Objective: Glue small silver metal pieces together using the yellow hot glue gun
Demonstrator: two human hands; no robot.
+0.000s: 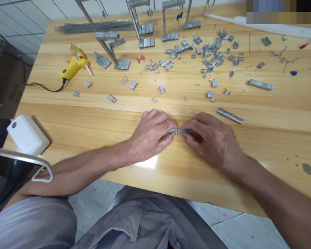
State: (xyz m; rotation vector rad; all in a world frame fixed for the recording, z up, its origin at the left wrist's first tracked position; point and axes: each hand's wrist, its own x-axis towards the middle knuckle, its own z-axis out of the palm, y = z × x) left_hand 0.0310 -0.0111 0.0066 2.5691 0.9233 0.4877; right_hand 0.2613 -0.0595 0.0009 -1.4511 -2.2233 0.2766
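Near the middle of the wooden table [93, 119], a small grey metal strip [179, 130] is pinched at both ends. My left hand [152, 133] has its thumb and fingers closed on the strip's left end. On the right end, the thumb and forefinger of my right hand [212, 138] are closed, with the other fingers curled. The strip looks like short grey staple-like pieces side by side. A longer grey bar [230, 116] lies just beyond my right hand, and a small flat grey piece [112, 98] lies beyond my left.
A yellow glue gun [74, 67] with a black cord lies at the back left. Grey metal frames [122, 64] stand along the back. Scattered grey pieces [212, 52] cover the back middle. A white box [28, 135] sits at the left edge, another grey bar [261, 84] at the right.
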